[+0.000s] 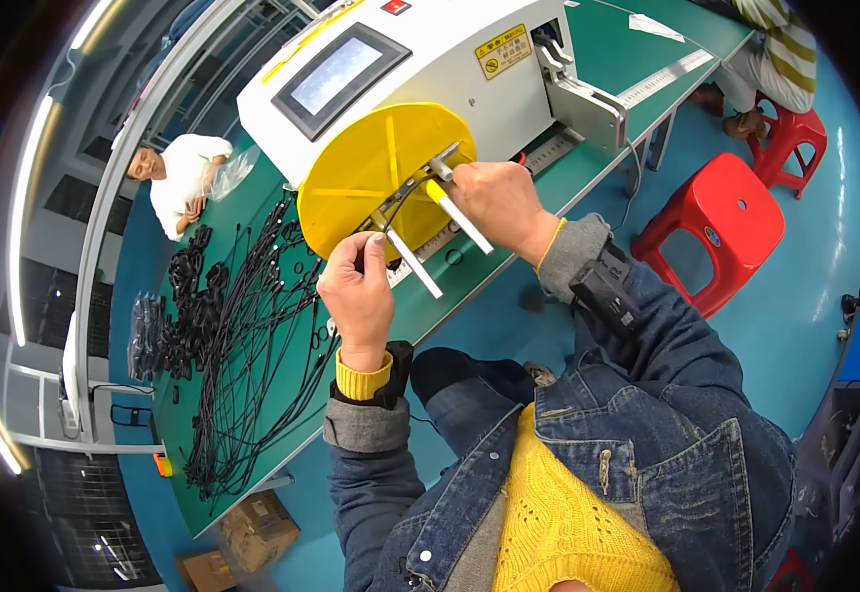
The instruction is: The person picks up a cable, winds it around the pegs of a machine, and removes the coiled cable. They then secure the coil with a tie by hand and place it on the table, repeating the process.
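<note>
A round yellow plate (346,187) with raised ribs is mounted on the front of a white machine (440,89). Two pale rods, a left rod (415,266) and a right rod (467,219), stick out from it toward me. A short length of black cable (402,197) runs across the plate by the rods. Below its lower end, my left hand (359,301) is closed, thumb and forefinger pinching the cable. My right hand (504,209) is closed beside the right rod, near the cable's upper end; its fingertips are partly hidden, and what they grip is unclear.
Many black cables (252,345) spread over the green table (215,498) at left, beside bundled coils (193,296). Across the table a person (183,178) handles a clear bag. Red stools (721,222) stand at right, with another seated person beyond. Cardboard boxes (257,533) lie below.
</note>
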A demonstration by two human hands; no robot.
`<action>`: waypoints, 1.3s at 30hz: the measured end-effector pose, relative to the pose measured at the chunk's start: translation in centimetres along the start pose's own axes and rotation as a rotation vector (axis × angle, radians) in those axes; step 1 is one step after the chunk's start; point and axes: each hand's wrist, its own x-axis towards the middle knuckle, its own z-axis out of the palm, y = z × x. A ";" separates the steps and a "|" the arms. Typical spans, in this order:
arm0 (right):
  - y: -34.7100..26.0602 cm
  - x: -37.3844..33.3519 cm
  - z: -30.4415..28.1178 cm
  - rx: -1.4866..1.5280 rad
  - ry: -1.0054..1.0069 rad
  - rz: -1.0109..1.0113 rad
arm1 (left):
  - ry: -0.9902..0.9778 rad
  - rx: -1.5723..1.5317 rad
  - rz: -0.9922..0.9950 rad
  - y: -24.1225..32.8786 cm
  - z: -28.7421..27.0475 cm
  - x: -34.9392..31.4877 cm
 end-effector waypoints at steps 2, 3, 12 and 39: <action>0.5 -0.4 0.0 0.012 -0.028 0.046 | -0.006 -0.015 -0.010 -0.3 0.0 -0.1; 0.7 -0.8 0.0 0.026 -0.056 0.088 | -0.002 -0.025 -0.013 -0.4 0.1 -0.3; 4.4 -6.7 -1.9 0.110 -0.155 0.278 | 0.013 -0.112 -0.066 -0.8 0.4 0.6; 3.5 -12.9 -4.3 0.210 -0.433 0.375 | 0.012 0.250 0.220 2.9 -1.6 -3.4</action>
